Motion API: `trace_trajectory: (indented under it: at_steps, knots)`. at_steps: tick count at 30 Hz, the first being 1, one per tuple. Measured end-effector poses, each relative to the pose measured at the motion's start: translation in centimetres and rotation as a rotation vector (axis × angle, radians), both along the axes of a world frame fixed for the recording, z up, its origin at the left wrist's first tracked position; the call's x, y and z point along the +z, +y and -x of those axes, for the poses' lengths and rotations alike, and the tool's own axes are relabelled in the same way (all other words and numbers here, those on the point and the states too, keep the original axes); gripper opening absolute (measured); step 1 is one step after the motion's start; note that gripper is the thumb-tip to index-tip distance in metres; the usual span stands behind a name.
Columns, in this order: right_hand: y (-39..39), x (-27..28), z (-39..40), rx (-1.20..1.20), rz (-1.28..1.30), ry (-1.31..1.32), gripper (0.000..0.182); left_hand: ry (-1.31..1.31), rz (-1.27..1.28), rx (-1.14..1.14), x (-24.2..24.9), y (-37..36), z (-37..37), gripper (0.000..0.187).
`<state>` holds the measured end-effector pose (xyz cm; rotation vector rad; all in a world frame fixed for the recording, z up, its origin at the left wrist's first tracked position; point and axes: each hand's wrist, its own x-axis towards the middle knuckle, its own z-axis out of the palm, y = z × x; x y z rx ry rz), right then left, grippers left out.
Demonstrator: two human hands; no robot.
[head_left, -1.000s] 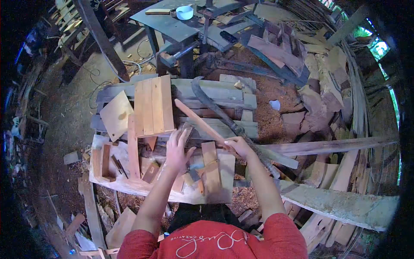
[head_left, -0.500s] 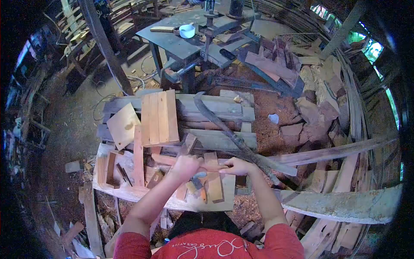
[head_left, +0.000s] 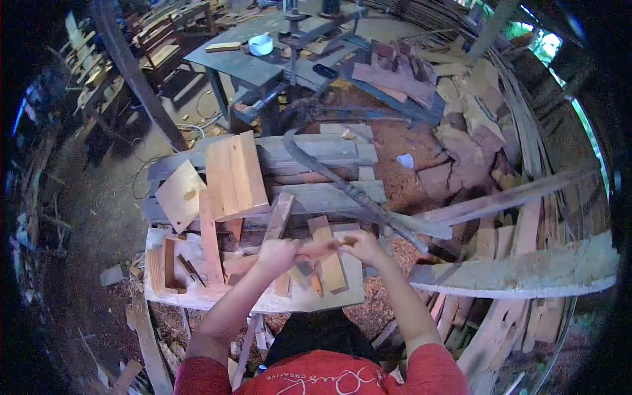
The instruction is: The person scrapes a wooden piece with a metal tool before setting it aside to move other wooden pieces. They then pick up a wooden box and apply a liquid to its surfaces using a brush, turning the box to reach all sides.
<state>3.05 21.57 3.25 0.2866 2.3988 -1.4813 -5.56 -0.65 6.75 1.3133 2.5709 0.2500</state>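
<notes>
A narrow strip of wood (head_left: 315,249) is held level over the bench (head_left: 197,299), gripped at each end: the left hand (head_left: 278,253) is closed around the end toward 9 o'clock and the right hand (head_left: 361,245) is closed on the end toward 3 o'clock. Most of the strip is hidden by the fingers, so only its short middle run can be made out. Directly beneath it, at 6 o'clock, a short plank (head_left: 328,255) and a few small offcuts (head_left: 284,284) are seen lying on the bench top. At 10 o'clock from the hands a panel of joined boards (head_left: 235,174) rests tilted against stacked grey planks (head_left: 329,195), with a square board (head_left: 179,195) just beside it at 9 o'clock. A long curved blade-like tool (head_left: 342,187) is laid diagonally across the planks at 1 o'clock. Farther off at 12 o'clock a white bowl (head_left: 261,44) stands on a dark metal table (head_left: 237,62).

The strip is judged to be light, dry and stiff but thin enough to flex or snap if loaded in the middle; its sawn faces would likely be rough rather than slippery. A hold near both ends, as shown, is judged to keep it steady.
</notes>
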Motion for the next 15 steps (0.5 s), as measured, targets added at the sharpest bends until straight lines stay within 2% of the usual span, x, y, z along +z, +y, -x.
trace_trajectory:
  at_steps: [2, 6, 8, 9, 11, 14, 15]
  knots:
    - [0.9, -1.1, 0.4, -0.139, -0.264, 0.313, 0.041, -0.005, 0.016, 0.076, -0.3, 0.3, 0.0, 0.035]
    - [3.6, -2.9, 3.3, -0.321, -0.388, 0.317, 0.043, 0.030, 0.011, 0.161, -1.6, 0.7, 0.3, 0.031]
    - [4.9, -4.7, 5.5, -0.353, -0.682, 0.245, 0.045, 0.003, 0.012, 0.201, -1.9, 1.2, 0.7, 0.030]
    - [5.2, -5.2, 6.2, -0.351, -0.677, 0.237, 0.045, -0.019, 0.013, 0.244, -2.0, 1.5, 0.7, 0.029]
    - [5.4, -5.5, 8.3, -0.320, -0.834, 0.104, 0.049, -0.010, 0.034, 0.276, -2.3, 2.4, 1.1, 0.029]
    - [5.5, -5.8, 10.9, -0.233, -0.919, 0.026, 0.046, 0.017, 0.038, 0.321, -2.6, 3.8, 1.5, 0.028]
    - [5.5, -6.4, 11.3, -0.188, -1.000, 0.092, 0.045, 0.036, 0.022, 0.334, -2.7, 4.3, 1.6, 0.028]
